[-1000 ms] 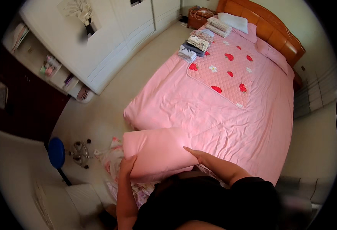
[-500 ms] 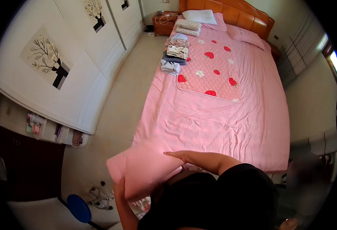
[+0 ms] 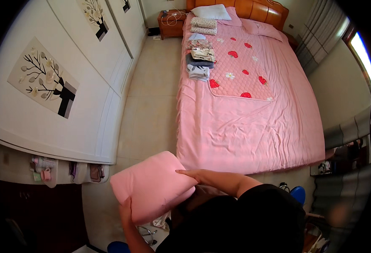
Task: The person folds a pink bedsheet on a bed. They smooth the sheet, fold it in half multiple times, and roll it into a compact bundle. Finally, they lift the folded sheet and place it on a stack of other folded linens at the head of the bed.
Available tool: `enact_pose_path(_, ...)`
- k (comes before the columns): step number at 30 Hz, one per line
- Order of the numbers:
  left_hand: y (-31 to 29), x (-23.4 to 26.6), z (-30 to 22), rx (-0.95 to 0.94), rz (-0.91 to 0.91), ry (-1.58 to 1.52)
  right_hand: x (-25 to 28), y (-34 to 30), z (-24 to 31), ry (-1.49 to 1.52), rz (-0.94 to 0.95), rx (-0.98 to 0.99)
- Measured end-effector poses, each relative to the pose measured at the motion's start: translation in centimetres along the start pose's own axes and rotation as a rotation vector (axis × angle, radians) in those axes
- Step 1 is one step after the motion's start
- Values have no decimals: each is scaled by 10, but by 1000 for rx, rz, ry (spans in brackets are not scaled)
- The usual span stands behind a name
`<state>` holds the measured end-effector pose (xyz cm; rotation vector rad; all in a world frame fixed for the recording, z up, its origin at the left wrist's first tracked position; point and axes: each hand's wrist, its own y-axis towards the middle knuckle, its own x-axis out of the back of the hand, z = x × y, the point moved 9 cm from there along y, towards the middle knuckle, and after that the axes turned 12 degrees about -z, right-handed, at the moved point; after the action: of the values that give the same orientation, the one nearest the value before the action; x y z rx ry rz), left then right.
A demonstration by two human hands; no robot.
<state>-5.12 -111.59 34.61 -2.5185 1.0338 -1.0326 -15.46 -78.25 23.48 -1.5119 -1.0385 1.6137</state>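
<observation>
A thick, folded pink quilt (image 3: 149, 183) is carried in front of my body, off the foot of the bed. My left hand (image 3: 126, 209) grips its near left side, with most of the fingers hidden beneath the bundle. On the far right side, my right hand (image 3: 190, 175) holds the quilt's edge, its thumb or a finger lying along the top. Just beyond lies the bed (image 3: 240, 135), spread with a wrinkled pink sheet. The quilt appears apart from the bed's near left corner.
Folded clothes (image 3: 199, 71) are stacked along the bed's left edge, beside a strawberry-patterned quilted pad (image 3: 236, 76). White sliding wardrobe doors (image 3: 84, 101) line the left. Tiled floor (image 3: 149, 101) runs between wardrobe and bed. Blue stool seats (image 3: 297, 195) stand near me. A nightstand (image 3: 171, 27) is at the back.
I have turned left and moved back from the bed, carrying the quilt along. The wardrobe's lower shelves appear nearer, and the bed has shifted right in view. Both hands keep their hold.
</observation>
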Motion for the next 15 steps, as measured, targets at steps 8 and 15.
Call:
enact_pose_path(8, 91, 11, -61, -158, -12, 81, -32, 52, 57, 167, 70, 88)
enact_pose_path(15, 160, -35, -126, -29, 202, -84, -53, 49, 120, 234, -10, 121)
